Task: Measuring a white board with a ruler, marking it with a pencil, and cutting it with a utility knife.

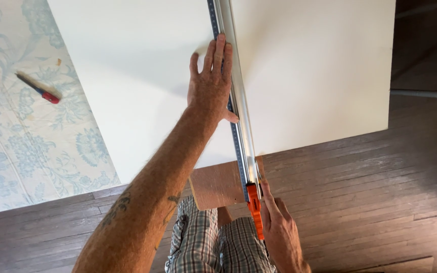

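Pressed flat with fingers spread, the left hand (212,83) is laid on a long aluminium straightedge (236,96), nothing being gripped. The straightedge is run from 12 o'clock down toward 6 o'clock across a large white board (304,76). At 6 o'clock, the right hand (279,230) is closed around an orange-handled utility knife (254,212), held against the straightedge's lower end. A brown wooden offcut (218,184) is placed beneath that end. At 9 o'clock, a second red-tipped cutter (39,87) is left on floral patterned cloth (21,151).
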